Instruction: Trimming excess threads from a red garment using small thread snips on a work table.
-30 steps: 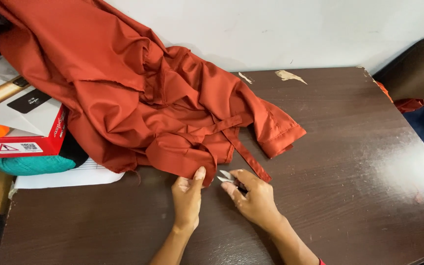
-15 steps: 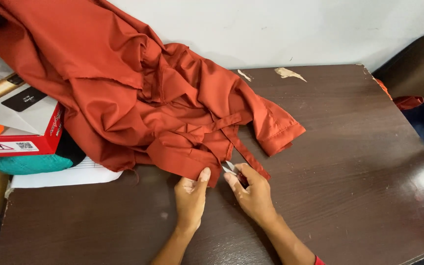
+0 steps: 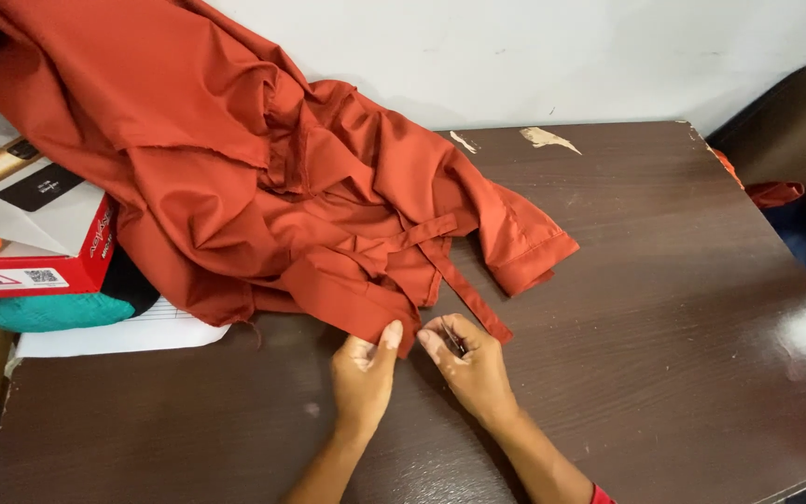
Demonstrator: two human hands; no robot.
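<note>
Left hand (image 3: 363,371) pinching hem of rust-orange garment (image 3: 263,196) heaped just above on dark table (image 3: 664,336). Right hand (image 3: 470,366) alongside, closed around small metal snips (image 3: 452,340), touching garment's strap.

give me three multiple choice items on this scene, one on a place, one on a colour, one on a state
1. Where does the red box sit?
A. at the table's left edge
B. at the table's right edge
C. between the hands

2. What colour is the garment?
A. navy blue
B. rust orange
C. white

3. What is the left hand doing?
A. lying flat, away from the cloth
B. pinching the garment's edge
C. holding the box

Answers:
1 A, the box shows at the left, partly under the cloth.
2 B, the heap on the dark wooden table is rust orange all over.
3 B, its thumb presses on the hem, while the right hand beside it grips a small metal tool.
</note>
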